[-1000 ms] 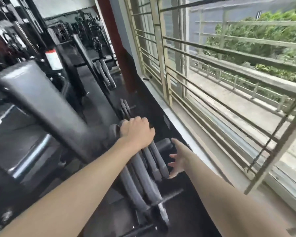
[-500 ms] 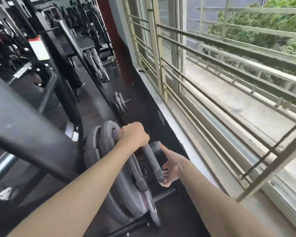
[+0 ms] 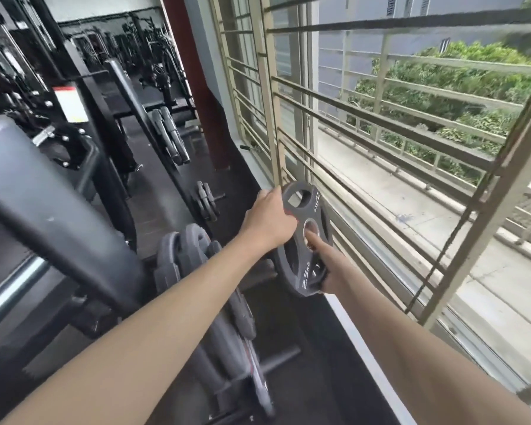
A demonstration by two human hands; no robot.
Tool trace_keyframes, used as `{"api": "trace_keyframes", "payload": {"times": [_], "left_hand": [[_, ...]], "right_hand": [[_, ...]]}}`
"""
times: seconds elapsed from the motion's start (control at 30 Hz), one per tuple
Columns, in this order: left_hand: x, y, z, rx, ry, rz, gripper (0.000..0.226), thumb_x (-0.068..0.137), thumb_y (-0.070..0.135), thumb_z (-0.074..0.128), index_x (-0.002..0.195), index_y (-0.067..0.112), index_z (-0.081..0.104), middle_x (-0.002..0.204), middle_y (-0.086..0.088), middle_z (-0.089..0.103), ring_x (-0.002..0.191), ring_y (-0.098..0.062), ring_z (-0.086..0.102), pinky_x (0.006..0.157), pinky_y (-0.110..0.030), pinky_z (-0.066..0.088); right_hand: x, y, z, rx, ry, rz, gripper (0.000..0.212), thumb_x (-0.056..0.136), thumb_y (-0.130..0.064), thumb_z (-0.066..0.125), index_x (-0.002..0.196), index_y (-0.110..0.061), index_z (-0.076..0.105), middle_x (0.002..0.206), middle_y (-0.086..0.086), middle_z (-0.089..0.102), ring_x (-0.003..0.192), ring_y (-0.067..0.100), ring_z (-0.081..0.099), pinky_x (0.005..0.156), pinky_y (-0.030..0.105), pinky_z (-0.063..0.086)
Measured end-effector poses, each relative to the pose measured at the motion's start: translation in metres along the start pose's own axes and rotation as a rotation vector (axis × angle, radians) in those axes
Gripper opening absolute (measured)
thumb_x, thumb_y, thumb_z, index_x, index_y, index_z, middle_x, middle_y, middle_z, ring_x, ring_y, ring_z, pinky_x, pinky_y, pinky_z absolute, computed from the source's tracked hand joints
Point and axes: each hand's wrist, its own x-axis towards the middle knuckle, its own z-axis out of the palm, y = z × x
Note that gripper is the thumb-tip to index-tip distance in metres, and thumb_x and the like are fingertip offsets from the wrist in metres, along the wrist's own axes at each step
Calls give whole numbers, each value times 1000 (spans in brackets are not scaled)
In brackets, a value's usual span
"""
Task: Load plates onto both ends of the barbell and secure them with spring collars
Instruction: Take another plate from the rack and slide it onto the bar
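Arms reach forward together, both hands on one small plate (image 3: 304,243) marked 2.5 kg, held upright in the air beside the window grille (image 3: 380,124). The left hand (image 3: 269,220) grips the plate's upper left edge, fingers curled over the rim next to a grip cutout. The right hand (image 3: 327,265) holds it from below on the right, one finger poking into the centre hole and the palm under the lower rim.

Half a second ago the left hand clutched the top of the plates on the rack (image 3: 196,271) low down, and the right hand was only closing on the outermost one. That small plate is now off the rack, lifted up and to the right, clear of the stack, which stays on its peg below the left forearm.
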Motion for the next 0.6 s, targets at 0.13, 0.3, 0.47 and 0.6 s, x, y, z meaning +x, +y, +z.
{"api": "trace_keyframes", "payload": {"times": [0.13,0.3,0.47,0.6], "left_hand": [[-46,-8,-45,-57,112,-66,61,93,26,54,149,13,35,148,-9,38,127,-31,49,100,-36,40],[-143,-33,-97,-93,290,-145,48,99,30,49,143,11,41,143,-10,45,124,-32,51,102,-39,42],[-283,-77,-136,-298,332,-134,47,100,21,52,145,13,43,137,-7,56,117,-23,58,101,-39,46],[-397,-108,-167,-353,460,-218,34,100,21,54,135,19,52,118,1,61,106,-20,60,94,-32,48]], "right_hand": [[-47,-5,28,-28,-58,-181,88,70,-62,82,131,-3,62,127,19,68,111,40,67,96,57,54],[-120,25,66,118,-347,-316,76,95,-68,41,138,-9,60,137,25,61,125,40,59,115,55,36],[-215,86,108,84,-450,-300,69,94,-54,58,139,-1,58,137,28,57,127,43,54,117,61,31],[-302,147,149,48,-504,-236,64,94,-52,60,139,-6,60,140,26,58,132,44,53,115,60,35]]}}
